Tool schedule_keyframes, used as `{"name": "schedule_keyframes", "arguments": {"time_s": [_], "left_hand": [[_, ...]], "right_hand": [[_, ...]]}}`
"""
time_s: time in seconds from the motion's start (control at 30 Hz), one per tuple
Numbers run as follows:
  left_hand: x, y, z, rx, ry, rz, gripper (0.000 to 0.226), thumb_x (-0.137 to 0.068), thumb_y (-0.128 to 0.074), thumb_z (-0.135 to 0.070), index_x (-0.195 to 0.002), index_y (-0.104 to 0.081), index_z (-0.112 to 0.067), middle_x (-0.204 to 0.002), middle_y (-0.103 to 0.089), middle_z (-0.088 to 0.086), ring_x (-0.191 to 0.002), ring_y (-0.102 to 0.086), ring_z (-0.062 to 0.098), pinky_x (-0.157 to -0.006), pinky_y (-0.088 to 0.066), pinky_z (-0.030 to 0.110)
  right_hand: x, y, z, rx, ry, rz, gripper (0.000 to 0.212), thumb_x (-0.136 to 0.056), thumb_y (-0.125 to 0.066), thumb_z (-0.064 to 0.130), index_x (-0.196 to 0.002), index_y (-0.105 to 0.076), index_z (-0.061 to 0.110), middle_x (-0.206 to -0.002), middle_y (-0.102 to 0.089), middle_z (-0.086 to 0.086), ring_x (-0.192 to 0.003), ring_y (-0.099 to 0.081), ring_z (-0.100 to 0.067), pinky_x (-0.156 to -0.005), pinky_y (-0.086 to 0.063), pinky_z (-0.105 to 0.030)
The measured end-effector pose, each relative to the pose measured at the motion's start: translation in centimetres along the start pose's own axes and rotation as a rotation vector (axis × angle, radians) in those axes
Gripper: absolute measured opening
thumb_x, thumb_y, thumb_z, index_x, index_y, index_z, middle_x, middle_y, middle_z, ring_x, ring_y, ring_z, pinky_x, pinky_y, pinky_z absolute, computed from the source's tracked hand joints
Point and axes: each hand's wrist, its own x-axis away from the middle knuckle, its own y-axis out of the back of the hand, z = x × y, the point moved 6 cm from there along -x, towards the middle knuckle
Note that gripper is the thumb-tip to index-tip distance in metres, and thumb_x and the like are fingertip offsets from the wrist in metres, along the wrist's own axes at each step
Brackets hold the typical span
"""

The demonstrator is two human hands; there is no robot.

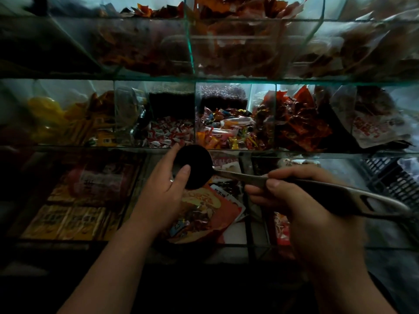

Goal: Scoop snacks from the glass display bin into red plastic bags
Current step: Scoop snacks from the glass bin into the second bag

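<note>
Your right hand (292, 191) is clenched around the ladle (249, 177) handle, its long axis running left to the dark bowl your loosely curled left hand (165, 189) cups, with the wrapped candy bin (169, 132) just beyond.

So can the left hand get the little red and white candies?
Probably yes. The left hand sits just below the open bin of red and white candies, though it is cupping the ladle bowl now.
</note>
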Motion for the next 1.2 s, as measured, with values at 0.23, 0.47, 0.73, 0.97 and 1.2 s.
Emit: {"name": "schedule_keyframes", "arguments": {"time_s": [0.23,0.47,0.73,0.97,1.2], "left_hand": [[4.7,4.2,4.3,-0.292,0.162,-0.145,0.039,-0.094,-0.07,-0.029,-0.131,-0.062,-0.023,-0.129,-0.048,-0.016,-0.122,-0.049,0.007,-0.098,-0.04,0.026],[6.5,2.9,7.2,-0.207,0.272,-0.205,0.024,-0.103,-0.055,-0.033,-0.126,-0.064,-0.035,-0.096,-0.063,-0.026,-0.086,-0.062,-0.003,-0.063,-0.048,0.015],[7.5,2.0,7.6,-0.116,0.207,-0.257,0.023,-0.103,-0.051,-0.035,-0.117,-0.07,-0.035,-0.092,-0.068,-0.025,-0.087,-0.065,-0.004,-0.071,-0.06,0.029],[7.5,1.8,7.6,-0.099,0.18,-0.286,0.024,-0.103,-0.055,-0.027,-0.118,-0.073,-0.03,-0.097,-0.066,-0.03,-0.095,-0.061,-0.015,-0.071,-0.047,0.002],[7.8,2.1,8.0,-0.046,0.205,-0.316,0.026,-0.103,-0.055,-0.029,-0.122,-0.073,-0.028,-0.106,-0.069,-0.025,-0.102,-0.063,-0.007,-0.086,-0.058,0.026]], "right_hand": [[0.8,-1.5,-3.7,0.397,0.123,0.212,0.021,-0.078,-0.062,0.042,-0.084,-0.078,0.031,-0.085,-0.079,0.002,-0.082,-0.078,-0.017,-0.074,-0.065,-0.042],[0.0,-6.7,-8.9,1.028,0.169,0.589,0.02,-0.095,-0.062,0.039,-0.114,-0.067,0.038,-0.109,-0.066,0.024,-0.106,-0.059,0.005,-0.091,-0.05,-0.015],[-2.6,-7.2,-17.0,0.996,-0.026,0.539,0.013,-0.094,-0.069,0.032,-0.105,-0.075,0.03,-0.105,-0.074,0.013,-0.101,-0.067,-0.004,-0.093,-0.056,-0.033],[-4.0,-6.4,-18.5,0.571,-0.265,0.075,0.016,-0.067,-0.066,0.061,-0.081,-0.072,0.057,-0.078,-0.071,0.032,-0.074,-0.066,0.013,-0.062,-0.052,-0.018],[-3.8,-7.4,-20.3,0.458,-0.385,0.061,0.017,-0.089,-0.071,0.035,-0.076,-0.075,0.044,-0.075,-0.073,0.024,-0.073,-0.071,-0.002,-0.069,-0.06,-0.022]]}}
